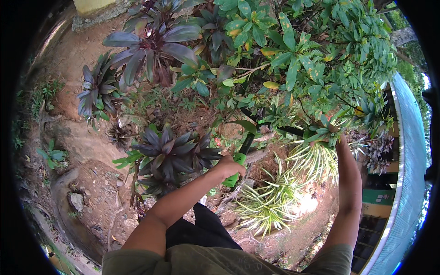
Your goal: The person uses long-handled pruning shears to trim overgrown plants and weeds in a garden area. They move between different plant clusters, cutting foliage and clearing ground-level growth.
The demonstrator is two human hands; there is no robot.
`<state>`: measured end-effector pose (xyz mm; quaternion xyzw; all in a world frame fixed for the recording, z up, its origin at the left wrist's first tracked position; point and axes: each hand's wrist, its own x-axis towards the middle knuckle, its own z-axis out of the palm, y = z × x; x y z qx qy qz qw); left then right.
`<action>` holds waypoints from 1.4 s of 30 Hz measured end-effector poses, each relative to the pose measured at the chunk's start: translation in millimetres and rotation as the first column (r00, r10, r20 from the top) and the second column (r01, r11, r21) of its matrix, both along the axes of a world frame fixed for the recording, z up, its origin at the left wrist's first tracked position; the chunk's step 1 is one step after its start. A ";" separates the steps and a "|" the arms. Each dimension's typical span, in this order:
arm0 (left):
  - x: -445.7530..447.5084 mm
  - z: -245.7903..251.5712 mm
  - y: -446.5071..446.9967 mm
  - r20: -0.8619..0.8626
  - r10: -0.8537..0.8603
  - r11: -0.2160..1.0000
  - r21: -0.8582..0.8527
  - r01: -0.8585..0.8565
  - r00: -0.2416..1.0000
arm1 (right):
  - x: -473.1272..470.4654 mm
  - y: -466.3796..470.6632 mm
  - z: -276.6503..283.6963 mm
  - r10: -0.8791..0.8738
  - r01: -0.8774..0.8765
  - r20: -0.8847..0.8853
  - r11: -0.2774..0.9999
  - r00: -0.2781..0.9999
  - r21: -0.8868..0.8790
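My left hand [227, 169] is closed around the bright green grip of long-handled garden shears [246, 144]. Their other black handle runs right to my right hand [338, 136], where leaves hide much of the fingers and grip. The handles stand wide apart, meeting near a dark pivot with a green part. Beyond it the blades reach into a leafy green shrub [292, 62] and are mostly hidden in shade and foliage. A purple-leaved cordyline [168, 147] grows just left of my left hand.
Striped spider plants [268, 202] grow below the handles. Larger purple cordylines [149, 44] stand at upper left. Bare soil [92, 192] holds a stone [76, 202] and exposed roots. A building with a blue corrugated roof [409, 144] lies at right.
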<state>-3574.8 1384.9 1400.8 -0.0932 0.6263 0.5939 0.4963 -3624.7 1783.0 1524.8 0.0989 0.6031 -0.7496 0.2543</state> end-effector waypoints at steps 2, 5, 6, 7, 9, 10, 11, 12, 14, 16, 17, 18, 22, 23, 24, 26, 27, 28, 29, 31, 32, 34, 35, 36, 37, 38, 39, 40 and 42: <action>0.1 9.7 2.9 0.006 0.008 1.000 -0.017 -0.008 1.000 | -14.8 110.9 -67.1 -0.242 0.281 -0.213 0.943 0.947 0.178; 0.5 15.8 3.5 0.011 -0.005 0.998 0.056 0.004 1.000 | -37.1 72.8 -19.2 0.289 -0.208 -0.194 0.912 0.937 0.352; 1.1 21.2 6.2 0.005 -0.020 0.996 0.092 0.019 1.000 | -39.2 69.1 -6.6 0.408 -0.307 -0.195 0.863 0.892 0.402; -0.9 25.3 6.4 0.017 -0.005 0.994 0.108 0.004 1.000 | -47.7 62.8 5.1 0.530 -0.402 -0.200 0.797 0.824 0.451; -1.9 22.6 5.7 0.013 0.023 0.995 0.101 -0.024 1.000 | -51.2 62.0 10.0 0.542 -0.465 -0.205 0.822 0.815 0.328; -2.6 20.1 7.3 0.012 0.041 0.994 0.098 -0.042 0.999 | -57.4 52.8 13.5 0.567 -0.460 -0.152 0.774 0.810 0.436; -7.2 16.3 10.4 0.036 0.039 0.994 0.097 -0.042 0.999 | -62.0 32.4 8.2 0.582 -0.431 -0.056 0.660 0.811 0.615; -17.1 10.8 12.0 0.058 0.045 0.995 0.085 -0.050 0.997 | -67.8 3.2 -6.0 0.577 -0.390 0.084 0.431 0.812 0.814; -33.5 -12.4 31.6 0.199 0.175 0.980 0.057 -0.190 0.964 | -79.7 -93.3 -72.3 0.497 -0.321 0.323 -0.093 0.805 0.942; -14.9 -61.6 66.3 0.201 0.190 0.982 -0.033 -0.187 0.961 | -53.5 -168.7 -121.5 0.420 -0.291 0.395 -0.292 0.817 0.911; 0.8 -70.7 60.8 0.164 0.181 0.983 -0.073 -0.171 0.970 | -42.1 -196.7 -118.7 0.440 -0.330 0.430 -0.287 0.788 0.899; 6.0 -73.6 42.4 0.188 0.199 0.978 -0.094 -0.184 0.962 | -41.4 -239.4 -65.4 0.523 -0.463 0.527 -0.261 0.670 0.847; -7.6 -39.8 24.6 0.227 0.082 0.996 -0.037 -0.076 0.970 | 0.0 -162.0 -70.4 0.335 -0.431 0.393 0.046 0.857 0.901; -6.8 -48.7 18.2 0.189 0.021 0.998 -0.069 -0.008 0.982 | 2.6 -154.8 -61.8 0.297 -0.437 0.397 0.083 0.869 0.896; -7.8 -57.3 15.0 0.147 -0.056 0.993 -0.093 0.070 0.988 | 8.1 -140.8 -55.6 0.241 -0.382 0.346 0.121 0.907 0.916; -13.1 -60.7 7.7 0.047 -0.085 0.986 -0.139 0.091 0.995 | 9.5 -114.3 -46.1 0.211 -0.315 0.277 0.174 0.937 0.933; -14.6 -50.3 10.6 -0.016 -0.057 0.981 -0.185 0.053 0.998 | 9.2 -98.8 -44.5 0.290 -0.276 0.220 0.170 0.932 0.946; -18.9 -47.2 14.9 -0.050 -0.039 0.980 -0.197 0.028 0.998 | 7.1 -95.9 -34.2 0.369 -0.236 0.160 0.171 0.916 0.957; -22.5 -45.4 16.4 -0.082 -0.016 0.976 -0.218 -0.002 0.996 | -2.2 -92.3 -32.7 0.303 -0.267 0.212 0.153 0.929 0.951; -39.7 -55.0 20.9 -0.083 0.006 0.980 -0.198 -0.022 0.997 | -29.3 -93.5 -33.2 0.211 -0.315 0.280 0.153 0.936 0.937; -50.9 -56.9 23.1 -0.079 -0.002 0.983 -0.183 -0.012 0.997 | -40.5 -87.3 -39.6 0.299 -0.267 0.227 0.101 0.927 0.958; -73.2 -62.2 25.0 -0.067 -0.017 0.986 -0.168 0.005 0.998 | -59.4 -71.0 -67.5 0.415 -0.238 0.175 0.105 0.893 0.966; -84.3 -59.4 32.1 -0.078 -0.042 0.977 -0.212 0.024 0.996 | -63.9 -55.2 -78.2 0.414 -0.221 0.153 0.121 0.897 0.968; -93.5 -64.0 39.2 -0.073 -0.055 0.985 -0.167 0.042 0.996 | -66.6 -38.1 -86.8 0.410 -0.200 0.129 0.136 0.903 0.970; -102.1 -74.2 45.2 -0.067 -0.063 0.990 -0.129 0.054 0.996 | -87.0 -24.6 -94.4 0.519 -0.316 0.297 -0.053 0.801 0.947; -107.9 -75.6 45.1 -0.052 -0.073 0.993 -0.100 0.067 0.996 | -96.7 -25.0 -102.6 0.586 -0.405 0.467 -0.245 0.662 0.881; -119.1 -73.4 54.1 -0.003 -0.095 0.991 -0.090 0.095 0.995 | -78.1 -42.0 -135.7 0.515 -0.267 0.370 -0.264 0.773 0.927; -112.9 -93.2 45.9 -0.071 -0.162 0.956 -0.257 0.139 0.984 | -64.8 -93.8 -168.1 0.475 -0.122 0.235 -0.256 0.848 0.959; -95.7 -138.5 43.8 -0.180 -0.327 0.821 -0.541 0.184 0.928 | -21.7 -172.1 -219.6 0.271 -0.164 0.174 -0.057 0.947 0.985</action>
